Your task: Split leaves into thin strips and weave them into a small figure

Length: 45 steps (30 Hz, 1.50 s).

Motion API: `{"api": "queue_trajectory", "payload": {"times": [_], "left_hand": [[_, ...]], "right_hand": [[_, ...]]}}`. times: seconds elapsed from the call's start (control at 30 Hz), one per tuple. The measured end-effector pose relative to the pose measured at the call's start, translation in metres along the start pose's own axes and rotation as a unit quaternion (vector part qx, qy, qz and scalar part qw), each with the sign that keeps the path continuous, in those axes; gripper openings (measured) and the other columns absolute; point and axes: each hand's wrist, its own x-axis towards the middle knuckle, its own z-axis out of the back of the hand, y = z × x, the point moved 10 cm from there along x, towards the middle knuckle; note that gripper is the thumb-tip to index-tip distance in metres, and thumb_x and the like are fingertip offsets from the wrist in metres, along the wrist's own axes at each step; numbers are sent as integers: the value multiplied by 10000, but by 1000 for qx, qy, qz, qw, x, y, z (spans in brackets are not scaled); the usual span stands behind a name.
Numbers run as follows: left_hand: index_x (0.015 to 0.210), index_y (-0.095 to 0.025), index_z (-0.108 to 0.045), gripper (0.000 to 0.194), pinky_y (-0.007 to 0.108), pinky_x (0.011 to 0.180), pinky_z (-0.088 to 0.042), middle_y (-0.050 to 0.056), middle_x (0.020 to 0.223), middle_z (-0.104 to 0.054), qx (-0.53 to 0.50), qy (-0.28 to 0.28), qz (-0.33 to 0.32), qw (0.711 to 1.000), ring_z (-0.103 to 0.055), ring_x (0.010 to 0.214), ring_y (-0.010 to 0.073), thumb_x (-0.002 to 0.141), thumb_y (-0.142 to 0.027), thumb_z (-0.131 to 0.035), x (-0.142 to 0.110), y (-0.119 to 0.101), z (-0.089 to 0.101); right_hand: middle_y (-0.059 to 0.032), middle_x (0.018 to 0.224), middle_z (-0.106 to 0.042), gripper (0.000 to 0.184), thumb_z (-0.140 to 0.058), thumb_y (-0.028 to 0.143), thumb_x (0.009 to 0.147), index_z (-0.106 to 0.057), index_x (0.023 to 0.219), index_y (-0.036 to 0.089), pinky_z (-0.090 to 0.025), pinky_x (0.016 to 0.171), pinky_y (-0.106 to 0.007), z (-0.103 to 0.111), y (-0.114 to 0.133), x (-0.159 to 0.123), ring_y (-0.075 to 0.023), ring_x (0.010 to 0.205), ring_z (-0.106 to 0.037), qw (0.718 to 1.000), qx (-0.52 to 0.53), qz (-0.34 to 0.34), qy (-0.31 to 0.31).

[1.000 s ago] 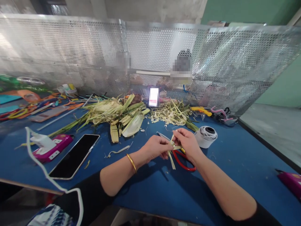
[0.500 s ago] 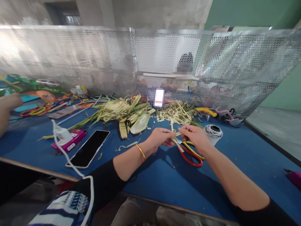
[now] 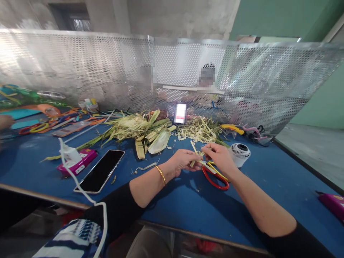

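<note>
My left hand (image 3: 182, 161) and my right hand (image 3: 218, 156) meet over the blue table (image 3: 172, 208), both pinching a thin pale leaf strip (image 3: 195, 154) between their fingertips. The strip is folded or crossed between the two hands and one end sticks up and to the left. A gold bangle (image 3: 161, 175) circles my left wrist. Red-and-yellow-handled scissors (image 3: 215, 174) lie on the table just under my right hand. A white spool of thread (image 3: 239, 154) stands to the right of my right hand.
A heap of green and yellow leaves (image 3: 139, 129) and cut strips (image 3: 200, 129) lies beyond my hands. A black phone (image 3: 100, 170) and a pink power bank with white charger (image 3: 76, 160) lie left. A perforated metal screen (image 3: 242, 75) backs the table. Another person's hand (image 3: 4, 122) shows far left.
My hands have shifted the strip slightly, its free end now pointing up-left. The view has moved a little. The other person's hand at the far left has drawn back.
</note>
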Motion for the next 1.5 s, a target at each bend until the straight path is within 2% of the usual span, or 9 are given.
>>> {"api": "queue_trajectory", "payload": {"times": [0.57,0.7,0.77,0.83,0.93,1.07,1.17,1.3,1.5], "left_hand": [[721,-139,-706,204,245,644,-505,8,618,-648,8,62,35,997,-596,554,99,627,-309,-768,1,4,-7],[760,-130,-720,159,250,647,-511,3,592,-633,-11,42,32,999,-586,546,98,668,-261,-723,2,2,-3],[768,-125,-718,148,250,652,-515,14,610,-647,-31,21,25,999,-596,568,105,688,-248,-704,4,1,3],[773,-124,-712,151,246,651,-514,30,646,-668,-56,-1,26,998,-612,599,114,701,-255,-694,7,3,9],[731,-122,-690,156,244,632,-508,42,682,-680,-90,-27,30,995,-624,621,125,671,-265,-711,11,8,16],[685,-121,-666,175,215,566,-466,-11,598,-616,-118,-36,4,992,-554,530,87,585,-239,-749,14,4,17],[703,-121,-677,172,186,516,-410,-22,584,-599,-123,-37,-1,992,-515,507,68,587,-234,-734,11,1,16],[674,-126,-665,165,193,551,-423,-14,600,-613,-138,-46,9,989,-534,544,75,590,-241,-747,8,1,17],[630,-114,-636,227,219,580,-450,-9,587,-600,-134,-74,-32,988,-528,536,77,594,-273,-793,7,-5,21]], "right_hand": [[22,492,-569,218,-589,395,742,-592,618,215,-354,527,-282,5,19,-5,-157,476,-509,993,-89,65,-32],[-7,585,-618,209,-559,378,809,-632,707,211,-380,549,-289,9,23,-5,-176,550,-547,981,-149,113,-57],[-60,779,-662,192,-543,347,842,-666,818,201,-414,611,-310,13,40,-11,-209,706,-594,956,-200,197,-88],[-96,929,-646,183,-538,303,862,-681,907,198,-428,702,-347,11,63,-26,-238,851,-593,913,-252,301,-114],[-79,890,-630,165,-529,239,882,-691,897,211,-392,792,-382,-4,92,-55,-228,859,-564,836,-333,419,-118],[-46,798,-623,205,-478,142,890,-676,912,192,-352,829,-373,-50,102,-84,-194,781,-521,734,-437,520,6],[-58,786,-604,199,-464,107,883,-654,919,156,-340,841,-374,-70,91,-87,-202,782,-511,679,-505,528,65],[-69,808,-607,190,-456,92,893,-636,879,152,-339,827,-366,-70,85,-84,-201,771,-517,668,-519,530,54],[-58,743,-620,243,-401,76,920,-620,840,145,-338,774,-340,-62,86,-82,-185,721,-536,715,-466,521,-2]]}}
